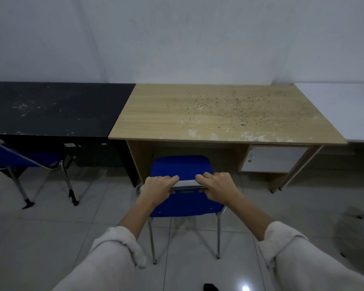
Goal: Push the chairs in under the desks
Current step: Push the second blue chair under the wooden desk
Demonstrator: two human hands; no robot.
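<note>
A blue chair [183,166] with chrome legs stands in front of the light wooden desk [219,114], its seat front just at the desk's knee opening. My left hand [159,189] and my right hand [218,186] both grip the top edge of its backrest, side by side. A second blue chair [19,158] stands at the left, partly in front of the black desk [51,108], cut off by the frame edge.
A white desk [345,110] adjoins the wooden one on the right. The wooden desk has a white drawer unit [273,159] under its right side. All desks stand against a white wall. The floor is glossy grey tile.
</note>
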